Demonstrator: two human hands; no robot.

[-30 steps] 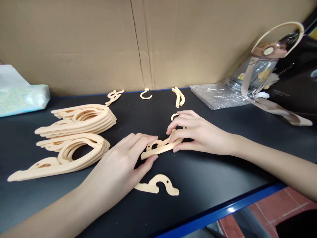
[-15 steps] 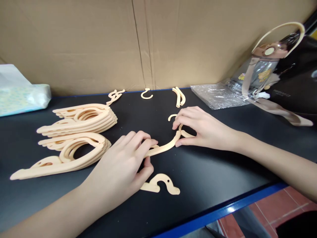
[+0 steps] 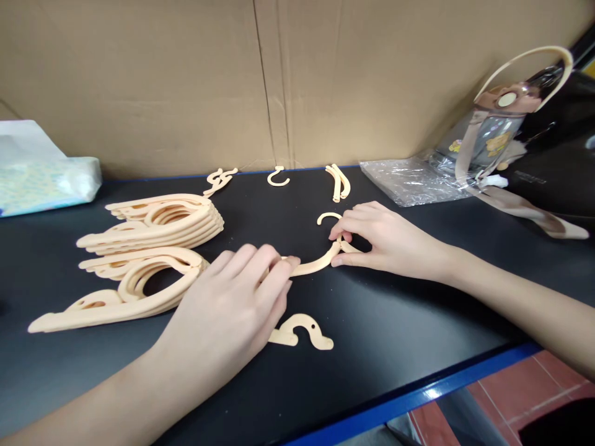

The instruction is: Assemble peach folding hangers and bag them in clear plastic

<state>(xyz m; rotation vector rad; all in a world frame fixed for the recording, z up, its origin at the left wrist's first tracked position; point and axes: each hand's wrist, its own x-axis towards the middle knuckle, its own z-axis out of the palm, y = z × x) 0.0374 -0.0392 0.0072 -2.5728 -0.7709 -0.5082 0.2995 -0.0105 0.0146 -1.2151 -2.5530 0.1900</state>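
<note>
My left hand (image 3: pixel 232 303) and my right hand (image 3: pixel 385 238) both grip one peach-coloured curved hanger arm (image 3: pixel 316 265) lying on the black table (image 3: pixel 409 334). The left fingers pinch its left end, the right thumb and fingers pinch its right end where a second short piece meets it. A small hook (image 3: pixel 328 217) lies just behind my right fingers. A flat S-shaped hanger piece (image 3: pixel 304 331) rests near my left hand, towards the front edge.
Two stacks of finished hangers (image 3: pixel 149 248) lie at the left. Small hooks and arms (image 3: pixel 279 178) line the back by the cardboard wall (image 3: pixel 186 80). A tissue pack (image 3: pixel 46 179) sits far left; a plastic bag (image 3: pixel 409 179) and a strapped bottle (image 3: pixel 493 130) at right.
The folded hanger piece has been opened out into a long curve. My hands moved apart, the left now pinching one end and the right the other.
</note>
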